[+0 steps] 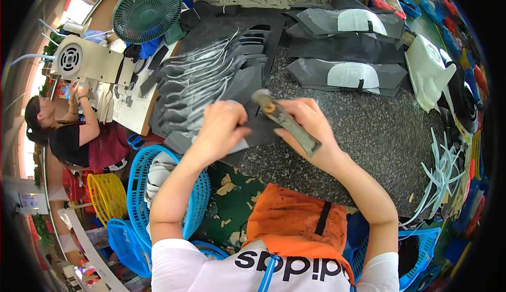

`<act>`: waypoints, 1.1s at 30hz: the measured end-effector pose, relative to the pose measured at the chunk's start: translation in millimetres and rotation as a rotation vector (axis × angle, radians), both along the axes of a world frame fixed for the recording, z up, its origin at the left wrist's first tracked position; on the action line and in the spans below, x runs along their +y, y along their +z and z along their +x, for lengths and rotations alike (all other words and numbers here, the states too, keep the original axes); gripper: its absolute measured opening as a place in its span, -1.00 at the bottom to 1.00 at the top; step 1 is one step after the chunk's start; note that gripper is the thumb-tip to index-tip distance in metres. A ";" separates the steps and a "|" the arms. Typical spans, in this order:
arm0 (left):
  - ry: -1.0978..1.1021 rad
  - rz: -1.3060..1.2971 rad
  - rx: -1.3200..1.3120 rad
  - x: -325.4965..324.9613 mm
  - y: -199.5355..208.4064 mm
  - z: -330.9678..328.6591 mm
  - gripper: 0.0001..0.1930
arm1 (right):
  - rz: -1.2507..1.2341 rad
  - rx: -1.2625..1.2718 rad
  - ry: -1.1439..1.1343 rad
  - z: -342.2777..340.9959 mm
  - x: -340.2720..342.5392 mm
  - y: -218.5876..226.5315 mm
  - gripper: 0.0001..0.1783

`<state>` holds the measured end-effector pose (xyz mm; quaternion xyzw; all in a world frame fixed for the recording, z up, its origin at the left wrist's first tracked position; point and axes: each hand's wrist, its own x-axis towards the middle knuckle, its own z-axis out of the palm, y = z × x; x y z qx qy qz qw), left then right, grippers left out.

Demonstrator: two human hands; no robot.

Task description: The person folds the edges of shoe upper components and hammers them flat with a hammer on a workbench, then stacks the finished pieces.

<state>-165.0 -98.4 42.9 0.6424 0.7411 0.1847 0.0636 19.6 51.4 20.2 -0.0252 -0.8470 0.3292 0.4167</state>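
Note:
My right hand [312, 126] is wrapped round a hammer [292, 127], its worn metal head turned up above the worktop. My left hand [220, 127] has its fingers curled down at the near edge of the dark pieces. What its fingertips hold, if anything, is hidden. Beside it, overlapping rows of dark grey curved pieces with pale edges [203, 75] cover the left of the worktop. Farther right lie two stacks of dark pieces, each topped by a white rounded patch [352, 74] with a small black strip.
The speckled stone worktop [337, 128] spreads under my hands. A white machine-like object [427, 73] and pale strips [440, 173] lie at right. A blue basket [139, 186] stands by my left arm. At far left, a person [79, 133] sits at a sewing machine [89, 62] near a green fan [146, 12].

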 end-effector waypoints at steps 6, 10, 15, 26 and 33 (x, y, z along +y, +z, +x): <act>-0.138 -0.144 -0.466 2.0 0.6 -11.2 -0.71 | -0.714 -0.697 0.159 15.9 -13.4 27.8 -0.61; -0.153 -0.054 -0.143 2.6 -16.6 -46.4 -0.75 | -0.760 -0.575 -0.122 73.2 -25.3 30.2 -0.66; -0.591 0.290 -0.161 28.5 18.5 59.9 -0.77 | -0.958 -0.563 -0.196 112.1 -21.0 32.5 -0.68; -0.745 0.368 -0.024 46.6 17.3 118.6 -0.77 | -1.165 -0.372 -0.107 145.9 -22.0 38.7 -0.64; -0.503 0.167 -0.427 59.7 25.9 124.4 -0.83 | -1.129 -0.416 -0.123 158.5 -17.9 36.9 -0.64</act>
